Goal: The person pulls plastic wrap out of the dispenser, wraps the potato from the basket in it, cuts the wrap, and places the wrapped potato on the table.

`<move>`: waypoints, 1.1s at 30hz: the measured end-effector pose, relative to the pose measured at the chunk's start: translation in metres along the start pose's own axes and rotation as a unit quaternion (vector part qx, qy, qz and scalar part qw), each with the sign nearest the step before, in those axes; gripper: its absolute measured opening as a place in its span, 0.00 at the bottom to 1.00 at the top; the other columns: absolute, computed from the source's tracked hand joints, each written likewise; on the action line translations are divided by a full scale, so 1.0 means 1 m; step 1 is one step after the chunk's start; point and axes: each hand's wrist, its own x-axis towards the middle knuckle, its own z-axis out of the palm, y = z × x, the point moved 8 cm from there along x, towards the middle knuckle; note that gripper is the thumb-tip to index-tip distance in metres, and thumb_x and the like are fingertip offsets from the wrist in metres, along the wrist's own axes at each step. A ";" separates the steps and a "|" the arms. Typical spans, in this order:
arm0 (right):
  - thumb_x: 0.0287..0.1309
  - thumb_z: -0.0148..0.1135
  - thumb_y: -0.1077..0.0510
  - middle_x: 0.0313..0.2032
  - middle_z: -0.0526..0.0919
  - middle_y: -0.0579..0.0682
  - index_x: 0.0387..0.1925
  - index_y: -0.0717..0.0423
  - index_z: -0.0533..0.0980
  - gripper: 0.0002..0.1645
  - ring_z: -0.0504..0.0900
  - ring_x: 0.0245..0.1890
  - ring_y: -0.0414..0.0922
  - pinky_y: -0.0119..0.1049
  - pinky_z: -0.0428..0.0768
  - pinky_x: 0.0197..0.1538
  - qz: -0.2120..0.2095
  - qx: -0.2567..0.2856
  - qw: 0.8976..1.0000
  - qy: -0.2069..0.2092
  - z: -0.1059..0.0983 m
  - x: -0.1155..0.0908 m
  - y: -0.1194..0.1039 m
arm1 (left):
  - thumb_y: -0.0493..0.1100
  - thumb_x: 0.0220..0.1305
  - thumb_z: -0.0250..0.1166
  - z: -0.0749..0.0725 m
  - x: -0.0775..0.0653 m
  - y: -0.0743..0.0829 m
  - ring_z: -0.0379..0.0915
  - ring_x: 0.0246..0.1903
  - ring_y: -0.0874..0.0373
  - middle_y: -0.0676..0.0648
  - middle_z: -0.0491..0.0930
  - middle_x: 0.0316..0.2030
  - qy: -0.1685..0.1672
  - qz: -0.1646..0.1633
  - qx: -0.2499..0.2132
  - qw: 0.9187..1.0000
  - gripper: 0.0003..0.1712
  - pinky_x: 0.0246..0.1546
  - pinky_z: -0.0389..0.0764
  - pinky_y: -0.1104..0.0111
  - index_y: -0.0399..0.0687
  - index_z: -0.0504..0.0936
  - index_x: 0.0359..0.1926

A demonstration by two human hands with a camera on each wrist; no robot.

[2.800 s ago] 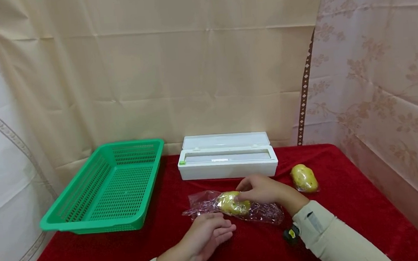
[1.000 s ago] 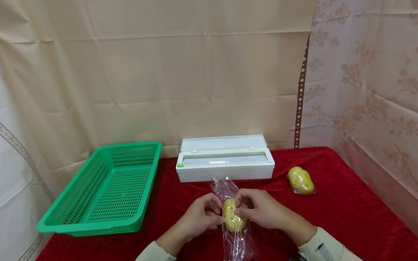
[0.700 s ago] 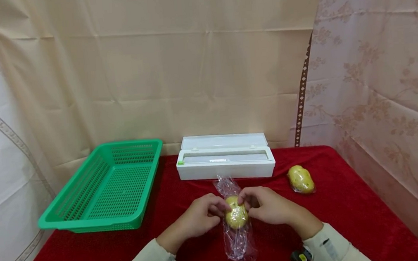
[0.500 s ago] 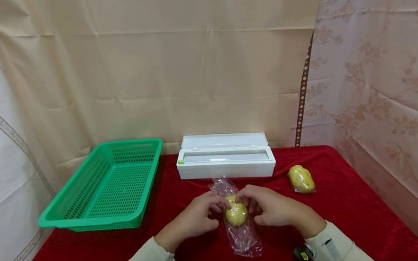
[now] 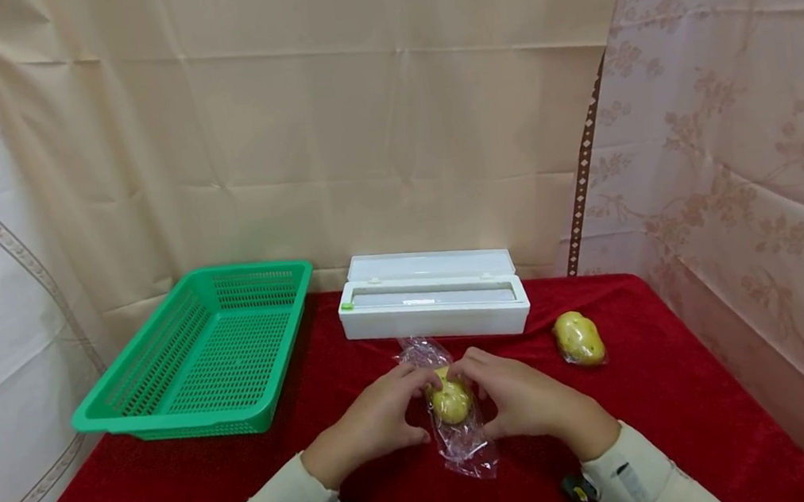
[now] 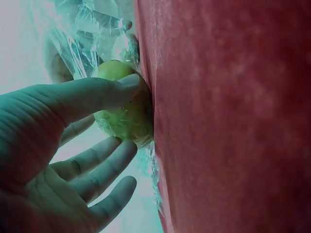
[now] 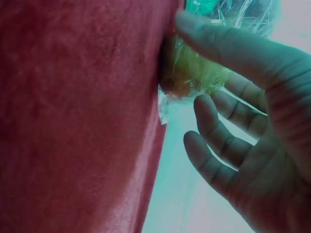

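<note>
A yellow potato (image 5: 452, 406) lies on the red cloth between my two hands, wrapped in clear cling film (image 5: 468, 446). Loose film sticks out at its far and near ends. My left hand (image 5: 381, 416) is at the potato's left, index fingertip near its top and thumb held away. From the right, my right hand (image 5: 526, 399) mirrors this, its thumb also spread. In the left wrist view the thumb passes in front of the potato (image 6: 126, 114), and the other fingers are loosely extended. The right wrist view shows relaxed fingers beside the wrapped potato (image 7: 187, 68).
Behind the hands stands a white film dispenser box (image 5: 437, 324) with its lid raised. A green plastic basket (image 5: 262, 415) is at the left. Another film-wrapped potato (image 5: 580, 339) lies at the right. Beige curtain (image 5: 362, 127) hangs behind the table.
The potato and its film have turned from lying crosswise to pointing away from me. Both hands came to its sides; the thumbs have since spread away from it.
</note>
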 end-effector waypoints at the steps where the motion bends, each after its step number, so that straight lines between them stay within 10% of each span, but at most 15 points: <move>1: 0.38 0.88 0.52 0.47 0.75 0.36 0.64 0.39 0.73 0.48 0.78 0.40 0.37 0.29 0.80 0.42 0.001 -0.002 1.000 -0.002 0.000 0.000 -0.001 | 0.44 0.44 0.86 0.000 -0.001 0.002 0.78 0.50 0.63 0.58 0.77 0.51 0.001 0.001 0.013 1.000 0.38 0.52 0.82 0.65 0.68 0.77 0.55; 16: 0.60 0.73 0.46 0.45 0.78 0.36 0.62 0.40 0.76 0.29 0.80 0.42 0.37 0.33 0.82 0.46 -0.006 0.025 1.000 0.000 -0.005 -0.002 -0.003 | 0.73 0.40 0.81 -0.002 -0.005 0.015 0.77 0.47 0.62 0.58 0.78 0.51 0.030 0.032 0.133 0.990 0.45 0.48 0.79 0.60 0.64 0.75 0.57; 33: 0.69 0.64 0.44 0.47 0.80 0.31 0.58 0.38 0.78 0.18 0.79 0.47 0.34 0.40 0.82 0.53 -0.001 0.062 0.998 0.003 -0.005 -0.001 0.001 | 0.68 0.59 0.72 -0.009 -0.003 0.006 0.80 0.52 0.62 0.59 0.83 0.52 0.054 0.004 0.081 0.995 0.22 0.50 0.80 0.55 0.72 0.82 0.52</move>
